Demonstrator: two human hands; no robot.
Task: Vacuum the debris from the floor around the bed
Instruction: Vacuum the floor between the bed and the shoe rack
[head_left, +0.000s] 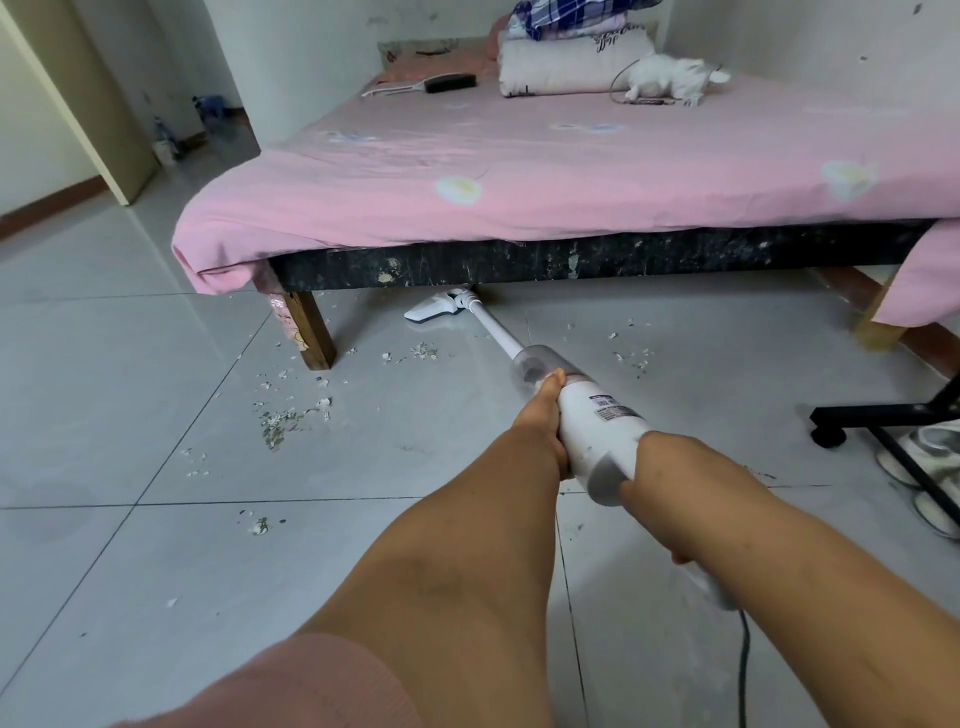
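Both my hands are closed around the vacuum (587, 410), left hand (540, 415) in front and right hand (670, 467) behind, and its tube runs forward-left to the head (434, 310) at the bed (519, 171) edge, while the debris (283, 418) lies left of it on the floor (130, 364)

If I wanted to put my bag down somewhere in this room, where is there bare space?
The pink bed is bare across its near half, between the hairbrush, the pillows and the front edge. The floor tiles left of the bed leg look clean. Avoid the debris by that leg and the shoe rack corner at the right.
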